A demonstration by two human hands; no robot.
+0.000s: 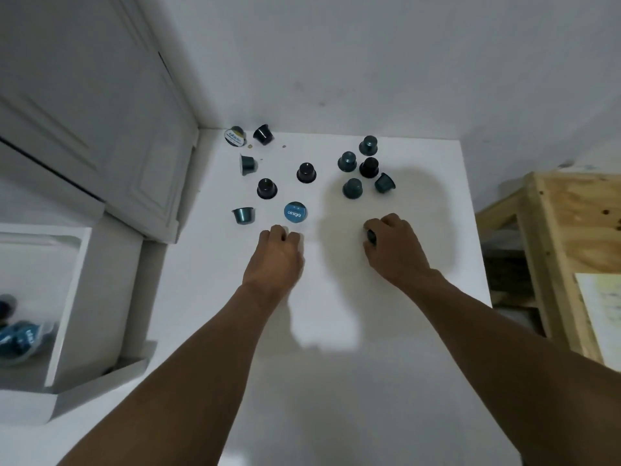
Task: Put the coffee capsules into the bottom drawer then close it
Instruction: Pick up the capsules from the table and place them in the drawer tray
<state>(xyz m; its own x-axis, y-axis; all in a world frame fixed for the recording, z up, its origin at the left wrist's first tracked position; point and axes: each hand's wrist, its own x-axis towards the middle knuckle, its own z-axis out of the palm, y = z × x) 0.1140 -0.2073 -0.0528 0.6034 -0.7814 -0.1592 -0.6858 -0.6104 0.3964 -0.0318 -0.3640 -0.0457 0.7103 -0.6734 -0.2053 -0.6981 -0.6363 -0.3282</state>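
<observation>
Centre frame, above the white desk [403, 381]: right hand [398, 252], grip pinching a small dark coffee capsule [371, 236]; left hand [277, 255] curled, grip contents indiscernible.

The blue-lidded coffee capsule [295, 212] near the middle of the desk [336, 364] carries a single line of white lettering on its foil, seen upside down and too blurred to read with any certainty. The white-lidded coffee capsule [234, 136] at the desk's far left corner bears dark blue print, and a blue capsule [23, 336] lying in the open drawer [67, 297] shows faint white lettering; neither is legible. The sheet of paper [601, 317] on the wooden rack [564, 230] at the right has only faint marks that cannot be read.
</observation>
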